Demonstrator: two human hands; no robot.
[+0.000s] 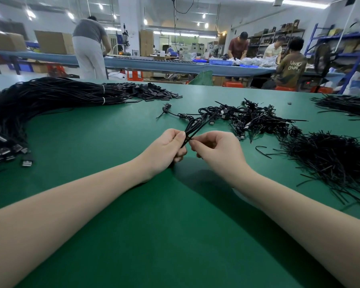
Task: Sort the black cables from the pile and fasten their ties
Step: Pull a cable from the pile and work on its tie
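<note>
Over the middle of the green table (pixel 133 225), my left hand (pixel 164 150) grips a folded black cable (pixel 195 125) whose loops rise up and to the right. My right hand (pixel 216 148) pinches a thin black tie at the cable's lower part, fingertip to fingertip with the left. Behind the hands lies a tangled pile of coiled black cables (pixel 249 119) with USB plugs. A heap of loose black ties (pixel 330 161) spreads to the right.
A large bundle of long black cables (pixel 40 100) curves across the left side, plugs at its near end. More black ties (pixel 345 104) lie at the far right. One small tied cable (pixel 166 109) sits apart. Several people work at benches behind.
</note>
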